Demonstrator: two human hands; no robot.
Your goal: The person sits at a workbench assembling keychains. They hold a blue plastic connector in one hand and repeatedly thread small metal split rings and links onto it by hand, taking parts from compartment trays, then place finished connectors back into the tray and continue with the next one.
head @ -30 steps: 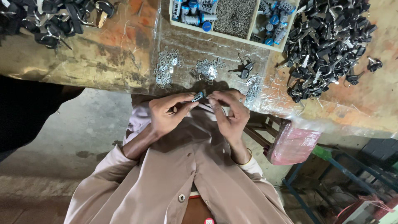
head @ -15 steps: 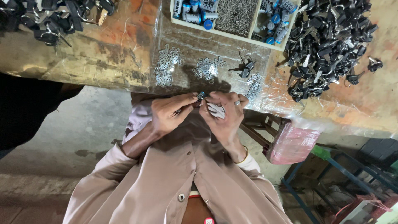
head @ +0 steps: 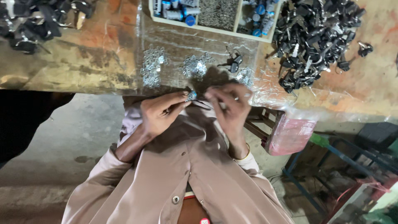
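Small metal part (head: pixel 191 96) is sitting pinched in left hand (head: pixel 159 114) fingertips at the table edge (head: pixel 103 85); right hand (head: pixel 230 110) is hovering just right of it, fingers spread, holding nothing visible.

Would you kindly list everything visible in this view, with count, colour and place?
workbench: one, worn brown and orange, across the top
clear plastic sheet: one, on the bench above the hands
small metal rings: several silver heaps, on the sheet
divided tray: one, pale, top centre, holding blue-capped parts and grey bits
black keys pile: one large heap, top right
dark parts pile: one heap, top left
pink stool: one, right of the person
small metal piece: one, silver, at the left fingertips
left hand: pinching the metal piece
right hand: blurred, beside it
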